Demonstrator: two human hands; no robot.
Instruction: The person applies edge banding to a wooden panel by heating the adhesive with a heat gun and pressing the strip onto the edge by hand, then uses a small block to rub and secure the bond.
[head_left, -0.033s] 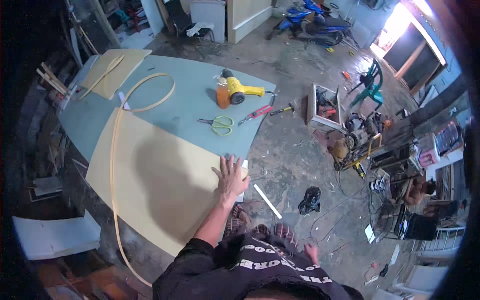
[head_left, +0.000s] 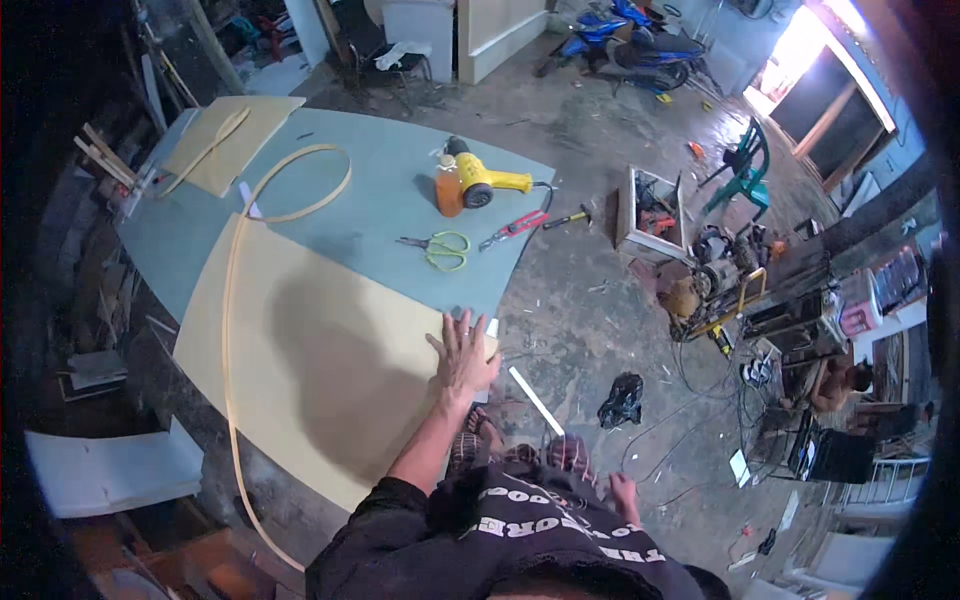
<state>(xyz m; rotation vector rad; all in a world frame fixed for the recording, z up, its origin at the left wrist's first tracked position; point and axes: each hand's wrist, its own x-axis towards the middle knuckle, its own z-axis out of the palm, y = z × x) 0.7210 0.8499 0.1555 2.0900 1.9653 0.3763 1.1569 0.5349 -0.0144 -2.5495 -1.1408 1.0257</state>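
Note:
My left hand point(head_left: 464, 357) lies flat with fingers spread on the right corner of a cream sheet point(head_left: 270, 330). This sheet rests on a larger grey-green board point(head_left: 390, 160). A long thin tan strip point(head_left: 228, 370) runs along the cream sheet's left side and curls into a loop at the far end. Farther off on the board are green-handled scissors point(head_left: 447, 250), red-handled snips point(head_left: 520, 229), a yellow heat gun point(head_left: 490, 183) and a bottle of orange liquid point(head_left: 448, 192). My right hand point(head_left: 624, 494) hangs low beside my body; its fingers are too small to read.
A hammer point(head_left: 568, 217) shows just past the board's right edge. To the right stand a wooden box of tools point(head_left: 652, 218), a green chair point(head_left: 745, 175) and machinery with cables on the floor. A black plastic bag point(head_left: 622, 400) lies nearby. Another person point(head_left: 838, 387) sits far right.
The view has shifted very slightly. My right hand shows a little higher beside my body; my left hand stays on the cream sheet.

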